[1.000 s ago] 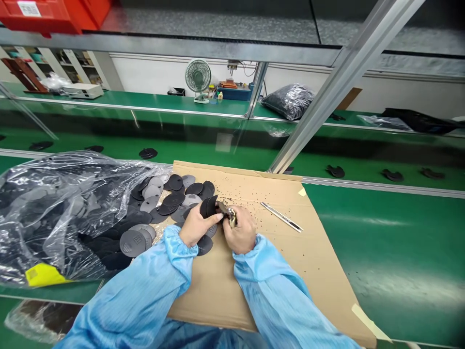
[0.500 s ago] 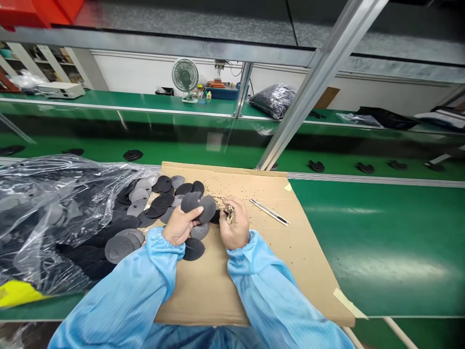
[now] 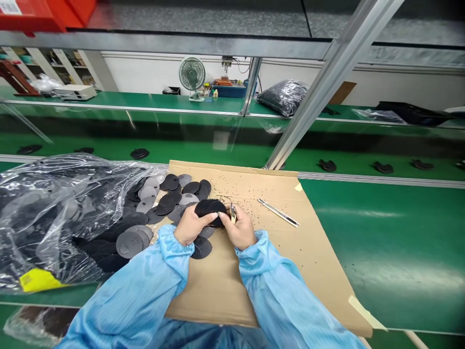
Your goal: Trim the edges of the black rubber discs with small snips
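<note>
Worn on the person's head, looking forward and down along both blue sleeves point(image 3: 141, 278) from behind and above the hands point(image 3: 187, 229). Close enough to set them just below the middle, wide enough to take in the cardboard sheet point(image 3: 214, 291) and green worktop point(image 3: 385, 232), and reaching past the slanting metal post point(image 3: 320, 97) to the distant fan point(image 3: 192, 75) and white wall point(image 3: 145, 77).

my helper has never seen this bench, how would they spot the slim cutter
Find the tan cardboard sheet on the green bench. The slim cutter lies on it, to the right of the right hand. Unlike the round black and grey discs piled at the left, it is long, straight and silvery, with a dark section.
</note>
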The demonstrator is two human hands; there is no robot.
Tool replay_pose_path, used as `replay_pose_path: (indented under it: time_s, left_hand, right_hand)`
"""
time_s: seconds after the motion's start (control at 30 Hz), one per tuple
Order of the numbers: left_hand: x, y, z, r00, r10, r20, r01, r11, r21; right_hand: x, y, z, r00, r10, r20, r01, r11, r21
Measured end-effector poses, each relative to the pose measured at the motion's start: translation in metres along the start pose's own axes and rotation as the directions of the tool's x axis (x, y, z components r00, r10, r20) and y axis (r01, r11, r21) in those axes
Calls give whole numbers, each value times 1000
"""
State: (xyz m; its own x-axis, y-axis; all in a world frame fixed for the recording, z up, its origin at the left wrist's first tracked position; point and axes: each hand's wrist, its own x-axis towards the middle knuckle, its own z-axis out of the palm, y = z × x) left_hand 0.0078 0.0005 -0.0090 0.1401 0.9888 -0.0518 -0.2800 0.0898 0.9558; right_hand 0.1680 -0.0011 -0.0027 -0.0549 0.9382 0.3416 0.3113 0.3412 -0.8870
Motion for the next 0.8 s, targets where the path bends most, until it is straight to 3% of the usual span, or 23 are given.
replay_pose_path:
  time_s: [0.2,0.3,0.47,0.67,0.8]
  left_hand:
    - [0,2,-1,999,31,-41,-27,995,97]
    - [-2,5,1,999,44,-17,-42,995,90]
    - [-4,9,2,994,110,-22,-105,983,152]
    - [-3,6,4,992,124,-24,-119,983,142]
    - [-3,6,7,999,22,-45,-25,997,-72]
  right_hand:
    - [0,1,2,998,44,-41,-43,999,26]
    - [2,3,1,994,109,6,-108,977,183]
    - [3,-1,1,966,244,80,-253,854,455]
    - [4,-11,1,975,222,10,-208,892,401]
    - [3,-11,2,979,199,-34,-177,928,328]
